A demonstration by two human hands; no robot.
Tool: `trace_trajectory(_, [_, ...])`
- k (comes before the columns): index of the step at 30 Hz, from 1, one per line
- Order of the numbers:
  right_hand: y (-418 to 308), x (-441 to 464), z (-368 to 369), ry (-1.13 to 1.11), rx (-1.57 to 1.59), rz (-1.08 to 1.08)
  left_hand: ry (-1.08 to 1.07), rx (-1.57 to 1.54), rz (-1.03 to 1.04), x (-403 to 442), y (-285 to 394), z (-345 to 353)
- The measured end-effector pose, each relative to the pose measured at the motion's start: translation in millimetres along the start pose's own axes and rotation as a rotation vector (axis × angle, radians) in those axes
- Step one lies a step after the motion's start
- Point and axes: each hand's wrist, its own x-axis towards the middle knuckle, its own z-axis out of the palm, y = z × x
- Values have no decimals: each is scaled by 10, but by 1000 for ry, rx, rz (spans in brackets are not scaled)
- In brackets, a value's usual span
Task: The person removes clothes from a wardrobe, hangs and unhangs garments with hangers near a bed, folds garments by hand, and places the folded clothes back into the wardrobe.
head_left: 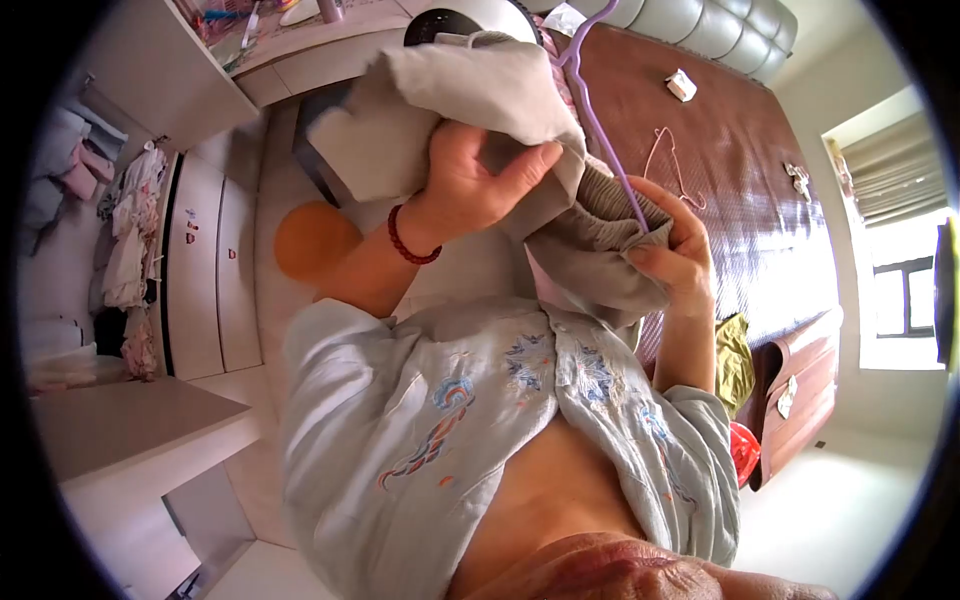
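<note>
1. Garment was grey-beige, matte, plain and creased, held up in front of the chest. Loose upper part stood out to the left with a crumpled, folded edge; lower part sagged toward the right.
2. Gathered waistband was ribbed, its opening showing near the right hand.
3. Purple hanger slanted down to the waistband, its lower end at the cloth, hook cut off by the frame top.
4. Bed filled the area right of the garment. Brown mat had bare room around a thin pink hanger and small white pack.
5. Cabinet stood at left, well apart. Tiled floor showed under the raised cloth; orange round item sat close to the left forearm.
6. Left hand had its thumb spread, tip touching a garment edge; fingers partly hidden by cloth, so couldn't tell how closed.
7. Right hand was closed in a pinch, thumb and fingers on waistband and hanger end.
</note>
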Motion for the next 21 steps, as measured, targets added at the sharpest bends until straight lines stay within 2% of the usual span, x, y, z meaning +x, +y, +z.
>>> trace_trajectory(1, [60,-14,32,-11,-8,-24,-12,60,104,-12,-61,2])
trace_trajectory(2, [100,-24,64,-5,-4,-23,-17,59,100,-8,-60,-33])
trace_trajectory(4, [154,-40,113,-15,-47,-83,-165,381,359,17,-24,-122])
trace_trajectory(9, [195,-103,95,-50,-159,-98,-225,433,326,-118,-170,-183])
trace_trajectory(11, [212,-137,54,-160,-418,-164,-159,481,287,-156,-245,-141])
trace_trajectory(12, [199,-130,101,-164,-417,-164,-158,484,286,-133,-227,-141])
trace_trajectory(14, [159,-89,222,-275,-617,-356,-308,499,433,-73,-177,-155])
trace_trajectory(16, [220,-74,190,-322,-650,-373,-482,492,274,-142,-192,-183])
trace_trajectory(18, [274,-85,209,-342,-670,-277,-763,1047,598,-148,-239,-301])
trace_trajectory(19, [303,-82,207,-350,-664,-273,-765,1052,587,-151,-253,-320])
trace_trajectory(21, [338,-81,198,-361,-650,-272,-654,1029,722,-130,-265,-305])
